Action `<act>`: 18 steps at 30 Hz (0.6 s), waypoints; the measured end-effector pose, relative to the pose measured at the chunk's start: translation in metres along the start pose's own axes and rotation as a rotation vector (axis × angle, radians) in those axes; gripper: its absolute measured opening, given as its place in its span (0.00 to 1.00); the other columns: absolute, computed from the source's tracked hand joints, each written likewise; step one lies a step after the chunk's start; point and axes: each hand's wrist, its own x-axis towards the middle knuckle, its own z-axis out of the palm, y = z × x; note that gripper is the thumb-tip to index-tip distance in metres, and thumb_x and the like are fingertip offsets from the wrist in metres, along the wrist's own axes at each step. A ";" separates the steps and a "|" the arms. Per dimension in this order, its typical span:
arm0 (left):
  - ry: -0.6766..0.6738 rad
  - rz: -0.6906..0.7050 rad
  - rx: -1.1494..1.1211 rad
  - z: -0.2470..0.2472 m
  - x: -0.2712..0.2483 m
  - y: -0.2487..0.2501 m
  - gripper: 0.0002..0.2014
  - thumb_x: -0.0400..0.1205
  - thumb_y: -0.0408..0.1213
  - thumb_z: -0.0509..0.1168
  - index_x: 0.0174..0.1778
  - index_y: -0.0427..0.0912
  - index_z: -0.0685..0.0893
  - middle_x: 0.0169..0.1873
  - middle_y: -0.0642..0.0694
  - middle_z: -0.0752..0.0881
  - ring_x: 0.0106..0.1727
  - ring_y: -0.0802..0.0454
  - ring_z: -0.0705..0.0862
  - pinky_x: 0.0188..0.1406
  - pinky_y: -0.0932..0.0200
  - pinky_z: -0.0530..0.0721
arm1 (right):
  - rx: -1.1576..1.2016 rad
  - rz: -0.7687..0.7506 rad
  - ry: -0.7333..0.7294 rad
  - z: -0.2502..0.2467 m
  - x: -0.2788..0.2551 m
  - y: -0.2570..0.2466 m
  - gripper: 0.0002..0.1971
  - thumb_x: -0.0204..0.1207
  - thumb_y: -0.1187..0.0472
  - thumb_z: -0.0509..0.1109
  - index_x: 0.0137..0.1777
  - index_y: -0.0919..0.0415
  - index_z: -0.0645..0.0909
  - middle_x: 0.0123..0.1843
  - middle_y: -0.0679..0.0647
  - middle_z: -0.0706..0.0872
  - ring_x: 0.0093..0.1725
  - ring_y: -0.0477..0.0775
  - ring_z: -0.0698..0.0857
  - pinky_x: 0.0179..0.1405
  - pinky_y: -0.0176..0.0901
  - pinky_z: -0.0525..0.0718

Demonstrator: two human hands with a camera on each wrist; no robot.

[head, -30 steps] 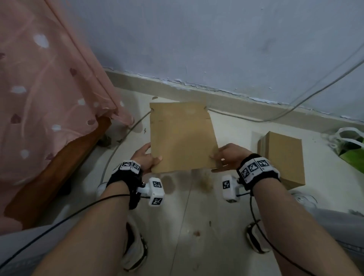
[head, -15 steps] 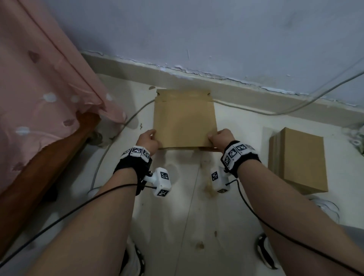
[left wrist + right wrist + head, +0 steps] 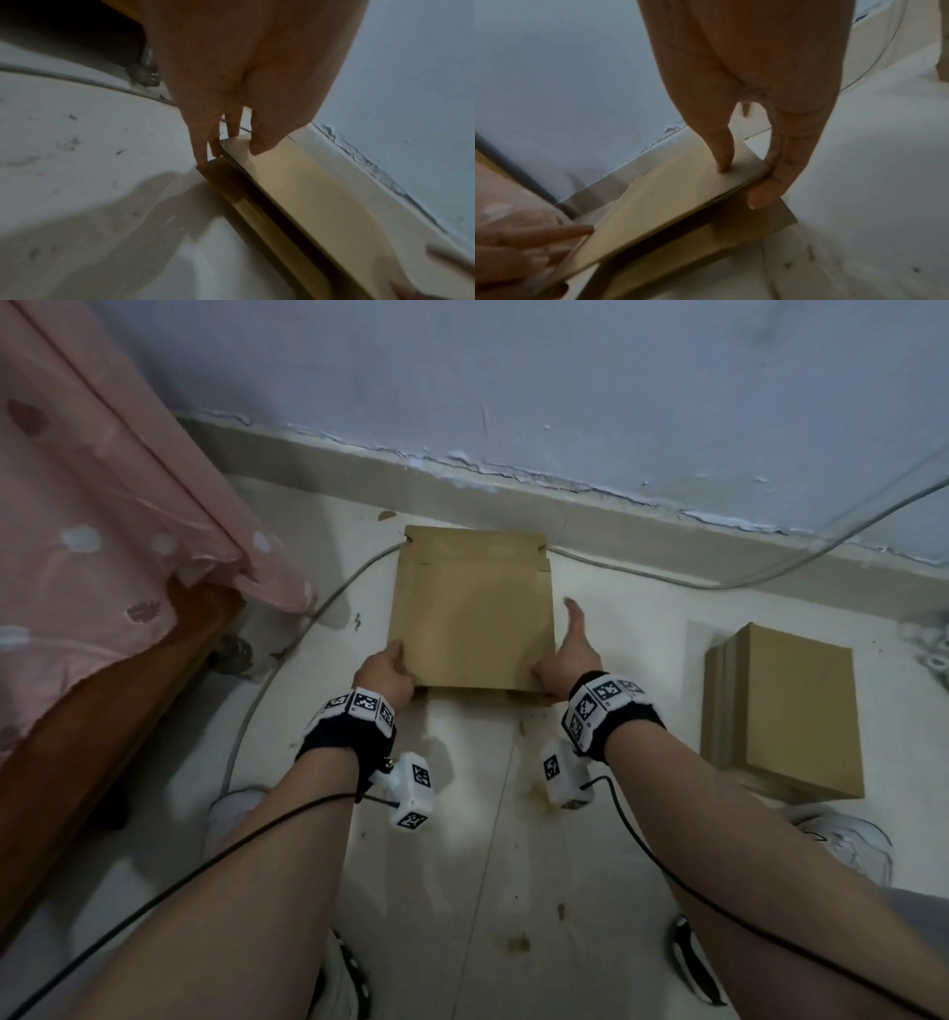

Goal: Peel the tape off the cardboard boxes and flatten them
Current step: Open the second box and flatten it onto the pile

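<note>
A flattened brown cardboard box [image 3: 472, 618] lies low over the pale floor, its far end by the skirting. My left hand [image 3: 385, 675] grips its near left corner, thumb on top and fingers at the edge below, as the left wrist view shows with the hand [image 3: 231, 154] on the cardboard [image 3: 308, 192]. My right hand [image 3: 570, 660] pinches the near right corner, one finger stretched along the right edge. The right wrist view shows that hand [image 3: 744, 182] with its thumb on the top sheet [image 3: 670, 194] and fingers underneath. A second, still assembled box [image 3: 791, 711] stands to the right.
A pink dotted cloth [image 3: 102, 531] hangs over a wooden bed frame [image 3: 102, 711] at the left. A grey cable [image 3: 719, 582] runs along the skirting and behind the flat box. My shoes [image 3: 339, 983] are at the bottom, and white objects sit at the right edge.
Both hands have carried the flattened box forward and down toward the wall. One finger of my right hand has stretched out along the right edge.
</note>
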 end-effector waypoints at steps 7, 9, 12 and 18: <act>-0.153 -0.084 0.278 0.010 0.002 -0.003 0.20 0.90 0.39 0.50 0.75 0.33 0.71 0.68 0.28 0.76 0.67 0.33 0.78 0.60 0.52 0.77 | -0.471 -0.111 -0.207 0.021 0.012 0.009 0.35 0.83 0.67 0.53 0.87 0.42 0.52 0.73 0.64 0.76 0.66 0.66 0.81 0.61 0.56 0.85; -0.176 -0.097 0.293 0.013 0.003 -0.006 0.22 0.89 0.36 0.51 0.79 0.35 0.67 0.71 0.28 0.75 0.70 0.34 0.77 0.63 0.53 0.75 | -0.500 -0.103 -0.236 0.024 0.012 0.016 0.36 0.82 0.66 0.56 0.87 0.41 0.51 0.75 0.62 0.75 0.66 0.65 0.82 0.60 0.51 0.85; -0.198 -0.112 0.242 0.013 0.010 -0.010 0.28 0.87 0.33 0.53 0.85 0.42 0.58 0.78 0.32 0.68 0.76 0.35 0.72 0.70 0.53 0.71 | -0.507 -0.118 -0.216 0.020 0.020 0.015 0.35 0.83 0.64 0.57 0.86 0.40 0.54 0.80 0.59 0.72 0.72 0.63 0.79 0.64 0.49 0.80; -0.021 -0.050 -0.006 -0.003 0.012 -0.009 0.31 0.81 0.36 0.59 0.81 0.58 0.65 0.75 0.36 0.72 0.67 0.34 0.78 0.67 0.49 0.79 | -0.175 -0.177 -0.007 -0.011 0.019 -0.003 0.21 0.86 0.60 0.56 0.76 0.47 0.77 0.78 0.57 0.77 0.74 0.62 0.78 0.71 0.47 0.77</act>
